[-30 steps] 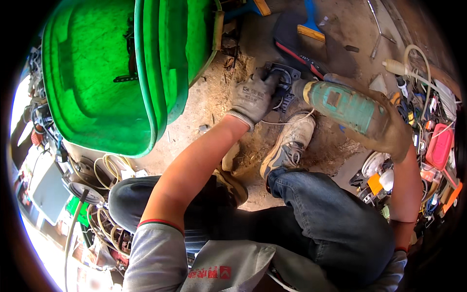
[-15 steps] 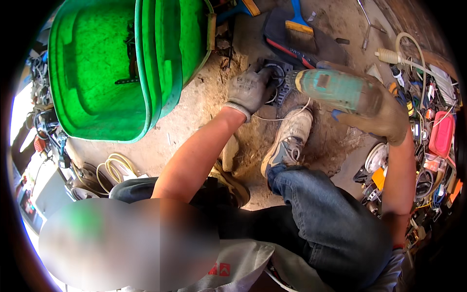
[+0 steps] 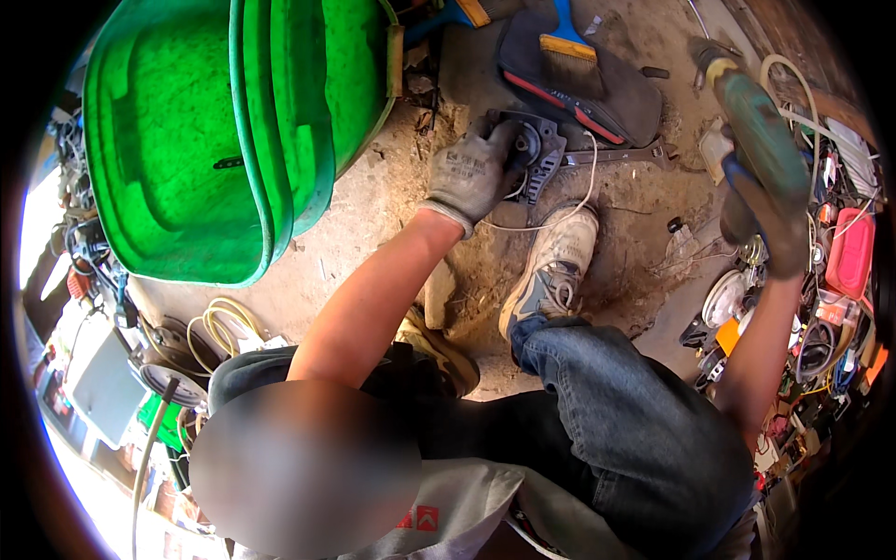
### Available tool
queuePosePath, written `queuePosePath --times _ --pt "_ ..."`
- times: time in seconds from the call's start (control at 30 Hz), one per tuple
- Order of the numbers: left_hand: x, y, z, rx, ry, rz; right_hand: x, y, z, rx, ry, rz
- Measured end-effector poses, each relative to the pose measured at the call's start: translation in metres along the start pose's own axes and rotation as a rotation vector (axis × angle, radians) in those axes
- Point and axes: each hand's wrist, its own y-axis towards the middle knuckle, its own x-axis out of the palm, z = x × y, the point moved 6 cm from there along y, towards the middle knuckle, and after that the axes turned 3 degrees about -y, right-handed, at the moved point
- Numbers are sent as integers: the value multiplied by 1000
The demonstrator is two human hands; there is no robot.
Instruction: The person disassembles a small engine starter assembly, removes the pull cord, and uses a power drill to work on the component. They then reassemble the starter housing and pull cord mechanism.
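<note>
Gripping the edge of the slotted metal housing (image 3: pixel 544 174) on the ground with my left hand (image 3: pixel 471 171), I grasp the green power drill (image 3: pixel 763 131) in my right hand (image 3: pixel 779 219), well to the housing's right.

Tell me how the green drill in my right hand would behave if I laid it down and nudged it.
The green drill would probably feel heavy for its size, given its thick body. Its casing looks hard, so it should stay stiff. On its side it may rock or roll a little, since the body looks rounded.
</note>
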Motion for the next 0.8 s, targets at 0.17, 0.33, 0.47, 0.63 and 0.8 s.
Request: queuePosePath --times 0.17,0.33,0.47,0.63,0.8 --pt "4 2 1 104 3 -12 32 51 89 110 -594 144" --pt "4 2 -4 96 -10 5 67 56 158 236 -831 44" --pt "3 5 -3 139 -55 62 82 46 170 220 -861 50" --pt "5 10 -54 -180 -864 210 68 46 109 285 -669 80" --pt "5 0 -61 -454 -1360 218 144 22 11 88 -325 4"
